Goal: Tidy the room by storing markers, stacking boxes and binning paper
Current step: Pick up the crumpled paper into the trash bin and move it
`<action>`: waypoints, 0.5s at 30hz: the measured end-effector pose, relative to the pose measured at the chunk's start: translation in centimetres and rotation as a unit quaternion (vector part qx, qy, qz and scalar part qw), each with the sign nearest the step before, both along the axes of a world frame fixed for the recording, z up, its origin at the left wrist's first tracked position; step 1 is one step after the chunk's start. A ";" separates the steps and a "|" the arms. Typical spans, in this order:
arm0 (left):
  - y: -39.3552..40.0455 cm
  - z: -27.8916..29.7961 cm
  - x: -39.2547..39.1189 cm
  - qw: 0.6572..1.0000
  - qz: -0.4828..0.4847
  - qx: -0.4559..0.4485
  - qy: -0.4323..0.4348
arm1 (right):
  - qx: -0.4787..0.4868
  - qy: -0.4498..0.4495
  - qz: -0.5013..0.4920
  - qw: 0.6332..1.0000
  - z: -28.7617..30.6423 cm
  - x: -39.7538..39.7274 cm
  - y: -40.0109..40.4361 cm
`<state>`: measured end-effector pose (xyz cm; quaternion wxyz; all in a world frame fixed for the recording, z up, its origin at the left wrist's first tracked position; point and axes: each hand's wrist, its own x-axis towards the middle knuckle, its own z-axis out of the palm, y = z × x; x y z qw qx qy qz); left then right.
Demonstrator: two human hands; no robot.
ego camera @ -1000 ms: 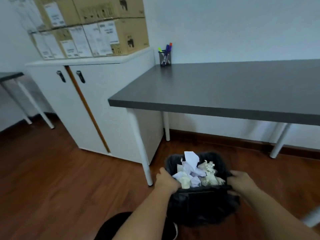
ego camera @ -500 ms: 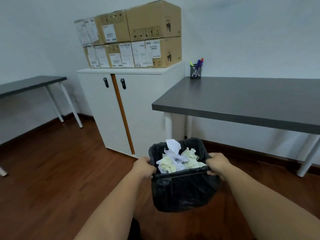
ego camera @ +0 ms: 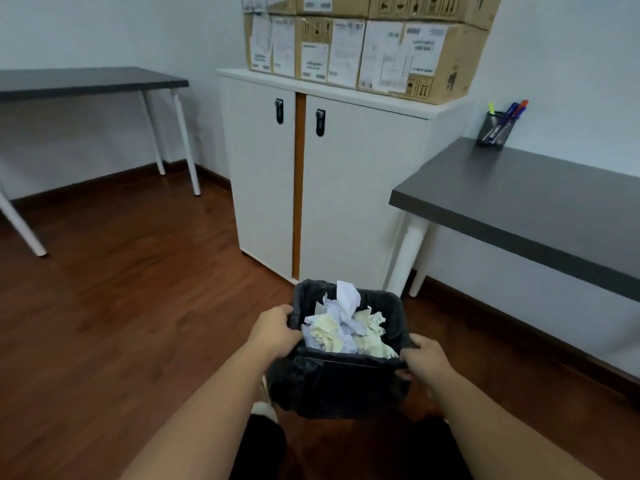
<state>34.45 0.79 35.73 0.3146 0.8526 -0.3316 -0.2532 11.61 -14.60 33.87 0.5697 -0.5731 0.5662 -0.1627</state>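
Swung leftward since the earlier frame, the black-lined square bin [ego camera: 341, 379] of crumpled white and cream paper [ego camera: 346, 329] hangs at six o'clock, left hand [ego camera: 275, 332] and right hand [ego camera: 424, 360] gripping opposite rims, apparently mid-carry; next, likely, set it down upright.
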 end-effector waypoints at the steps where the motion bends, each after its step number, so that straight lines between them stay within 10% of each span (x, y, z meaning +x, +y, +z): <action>1: -0.2 -0.9 0.5 1.000 0.000 0.008 0.005 | 0.008 0.005 0.005 1.000 -0.6 0.4 -0.3; 15: -6.4 -6.3 7.9 0.997 -0.026 0.078 0.009 | 0.079 0.028 0.014 0.996 -6.4 7.7 -6.3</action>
